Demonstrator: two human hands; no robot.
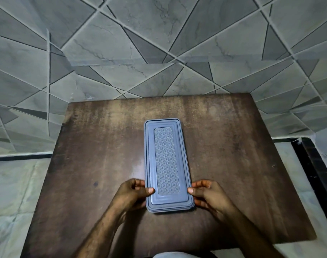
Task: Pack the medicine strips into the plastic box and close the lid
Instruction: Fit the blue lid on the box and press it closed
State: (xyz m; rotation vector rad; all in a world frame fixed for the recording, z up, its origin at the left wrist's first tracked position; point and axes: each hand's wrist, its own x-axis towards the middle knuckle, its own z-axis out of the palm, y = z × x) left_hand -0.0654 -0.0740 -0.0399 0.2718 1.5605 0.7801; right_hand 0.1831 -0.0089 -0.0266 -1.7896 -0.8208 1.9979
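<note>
A long grey-blue plastic box (167, 161) lies lengthwise in the middle of the brown wooden table (95, 149), with its patterned lid on top. My left hand (134, 192) grips the box's near left side, thumb resting on the lid. On the near right side my right hand (207, 194) does the same, thumb on the lid's edge. No medicine strips are in sight; the inside of the box is hidden by the lid.
The table stands close to a grey tiled wall (159, 53) with a geometric pattern. Pale floor tiles (12, 183) show to the left and right, and a dark strip (311, 164) runs along the right side.
</note>
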